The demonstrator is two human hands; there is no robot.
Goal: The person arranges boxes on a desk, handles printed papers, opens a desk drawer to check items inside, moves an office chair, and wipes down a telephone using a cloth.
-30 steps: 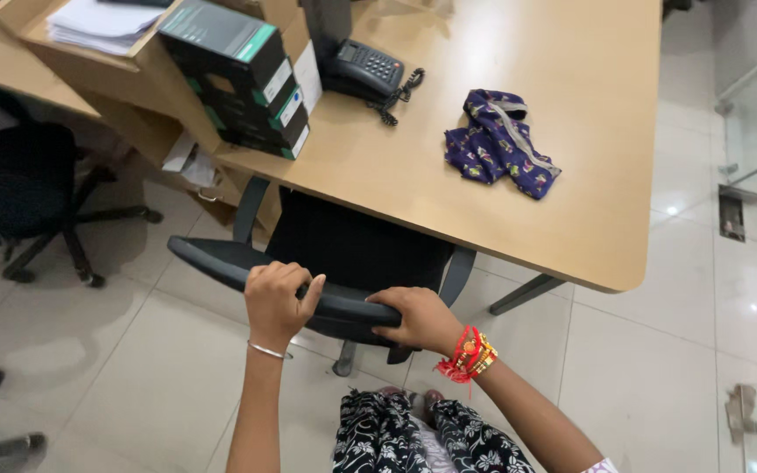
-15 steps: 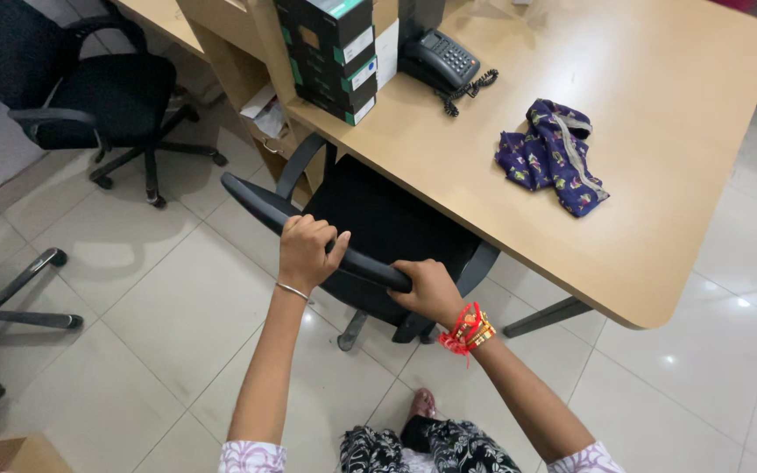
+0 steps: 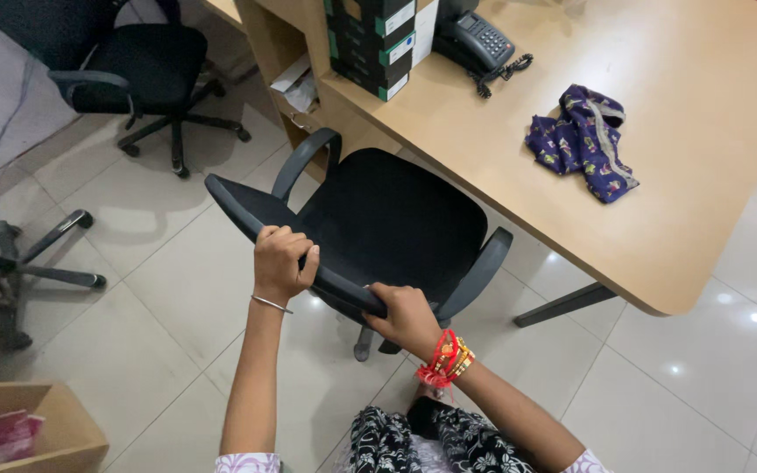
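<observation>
Left hand [image 3: 280, 261] and right hand [image 3: 406, 317] clamp the chair [image 3: 378, 223] backrest; pull evenly, keeping its armrests off the tabletop [image 3: 685, 219] edge.

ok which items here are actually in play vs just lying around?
In play: black office chair, its backrest top gripped by left hand and right hand.

Lying about: blue patterned cloth, desk phone, stacked boxes on the desk; second chair; cardboard box.
</observation>
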